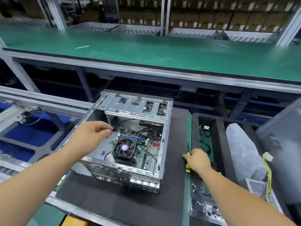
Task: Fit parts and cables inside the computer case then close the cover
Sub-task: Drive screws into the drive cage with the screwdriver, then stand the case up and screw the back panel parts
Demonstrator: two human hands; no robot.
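Fingers, left: the left hand (93, 133) reaches over the open side of the computer case (130, 141), thumb and forefinger pinched together at the end of a thin black cable (128, 120) near the case's far left inner corner; whether the cable end is truly between the fingertips is blurred.
Fingers, right: the right hand (197, 159) curls round a yellow-and-black screwdriver (188, 162) lying on the green strip just right of the case.
Why held so: likely the left hand steers the loose cable toward its place on the motherboard (147, 152), while the right readies the tool for fastening.
Case: lies on its side on a dark foam mat (114, 206), cover off, interior facing up, so both hands can get in from above.
Inside: the cooler fan (124, 149) sits toward the near edge, with black cables looping over the board beside it.
Relative position: the fan and board lie just right of and below the left fingertips; the case wall stands between the two hands.
Waiting parts: a foam tray (218, 121) to the right holds small cables and a bagged part (242, 150).
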